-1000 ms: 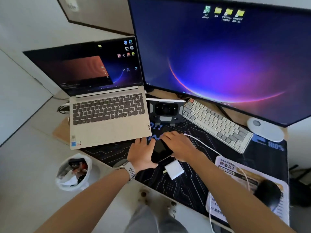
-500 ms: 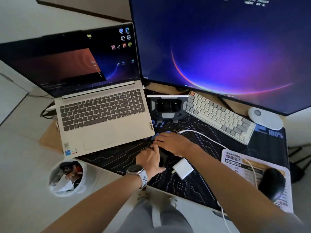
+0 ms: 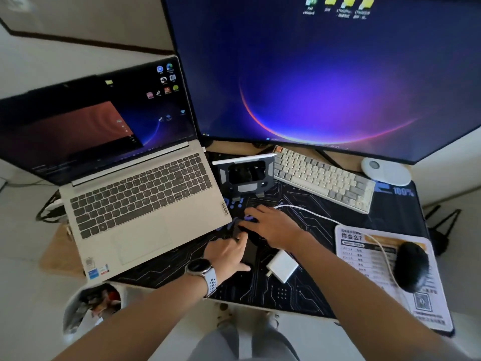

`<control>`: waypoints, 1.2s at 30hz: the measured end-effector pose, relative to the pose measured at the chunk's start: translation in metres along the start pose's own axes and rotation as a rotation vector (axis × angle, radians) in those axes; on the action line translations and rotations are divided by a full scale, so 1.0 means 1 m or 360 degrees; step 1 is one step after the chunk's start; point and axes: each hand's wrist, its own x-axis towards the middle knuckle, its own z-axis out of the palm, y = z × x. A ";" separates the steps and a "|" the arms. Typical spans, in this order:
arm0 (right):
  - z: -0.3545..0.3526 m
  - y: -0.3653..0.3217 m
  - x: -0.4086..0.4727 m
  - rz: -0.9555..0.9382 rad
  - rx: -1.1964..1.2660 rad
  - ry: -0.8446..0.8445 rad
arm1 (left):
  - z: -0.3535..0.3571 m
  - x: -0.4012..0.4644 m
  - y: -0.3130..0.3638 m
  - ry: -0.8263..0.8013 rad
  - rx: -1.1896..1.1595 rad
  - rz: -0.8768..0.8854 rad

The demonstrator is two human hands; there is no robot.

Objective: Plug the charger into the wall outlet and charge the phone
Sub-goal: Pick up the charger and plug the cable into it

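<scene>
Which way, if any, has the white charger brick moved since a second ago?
No. The charger brick keeps its spot just above the dotted grid on the desk mat.

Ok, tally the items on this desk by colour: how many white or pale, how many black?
White or pale: 4, namely charger, cable, keyboard, round puck.
Black: 3, namely phone, mouse, stand.
Silver: 1, the laptop.
Total: 8.
</scene>
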 end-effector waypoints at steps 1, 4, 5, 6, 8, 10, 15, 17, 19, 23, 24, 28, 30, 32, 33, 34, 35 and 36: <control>-0.003 0.001 -0.007 0.0138 0.0066 0.0054 | -0.005 0.004 -0.003 0.0061 0.0038 0.0031; -0.015 0.006 -0.029 0.0600 0.0290 0.0301 | -0.021 0.015 -0.002 0.0244 0.0096 0.0134; -0.018 0.009 -0.037 0.0718 0.0347 0.0375 | -0.026 0.020 0.001 0.0283 0.0073 0.0165; -0.019 0.012 -0.045 0.0804 0.0372 0.0421 | -0.030 0.025 0.005 0.0300 0.0035 0.0194; -0.020 0.017 -0.064 0.0904 0.0363 0.0461 | -0.038 0.034 0.016 0.0276 -0.0075 0.0256; -0.018 0.019 -0.081 0.0986 0.0360 0.0483 | -0.040 0.042 0.028 0.0173 -0.0198 0.0342; -0.006 0.018 -0.109 0.1136 0.0415 0.0471 | -0.032 0.046 0.067 -0.0198 -0.0422 0.0354; -0.002 0.016 -0.113 0.1156 0.0462 0.0472 | -0.026 0.043 0.084 -0.0216 -0.0326 0.0312; 0.001 0.014 -0.115 0.1162 0.0496 0.0455 | -0.021 0.042 0.099 -0.0189 -0.0230 0.0304; 0.004 0.015 -0.115 0.1159 0.0584 0.0436 | -0.019 0.045 0.113 -0.0218 -0.0040 0.0357; 0.004 0.015 -0.115 0.1160 0.0607 0.0429 | -0.018 0.046 0.112 -0.0235 0.0009 0.0366; 0.004 0.019 -0.114 0.1144 0.0644 0.0436 | -0.019 0.047 0.108 -0.0156 0.0039 0.0461; 0.000 0.022 -0.116 0.1151 0.0712 0.0514 | -0.026 0.045 0.103 -0.0008 -0.0102 0.0503; -0.009 0.031 -0.118 0.1220 0.0826 0.0679 | -0.044 0.044 0.097 0.0227 -0.0332 0.0550; -0.016 0.038 -0.119 0.1266 0.0864 0.0765 | -0.058 0.043 0.094 0.0371 -0.0450 0.0582; -0.023 0.045 -0.119 0.1313 0.0884 0.0824 | -0.075 0.041 0.091 0.0516 -0.0553 0.0611; -0.032 0.051 -0.118 0.1349 0.0891 0.0862 | -0.095 0.039 0.089 0.0651 -0.0628 0.0635; -0.041 0.057 -0.116 0.1369 0.0892 0.0894 | -0.115 0.036 0.087 0.0775 -0.0674 0.0658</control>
